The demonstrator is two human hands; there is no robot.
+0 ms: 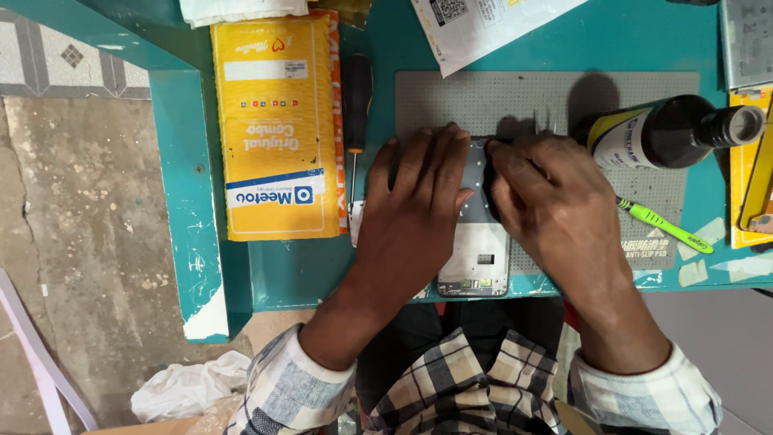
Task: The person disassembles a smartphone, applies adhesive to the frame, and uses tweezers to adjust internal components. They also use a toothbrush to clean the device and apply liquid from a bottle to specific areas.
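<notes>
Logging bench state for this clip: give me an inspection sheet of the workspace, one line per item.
Surface: teal table, paint chipped at the edge, with a grey work mat on it.
Job's things: opened phone frame lying flat on the mat, its near end at the table edge.
Clutter: yellow padded envelope, black-handled screwdriver, dark bottle lying on its side, green toothbrush, papers at the far edge.
Grippers: left hand and right hand both press on the frame's far half; anything pinched is hidden.
Cables: nothing seen.
Surroundings: worn concrete floor, crumpled white cloth on it.
</notes>
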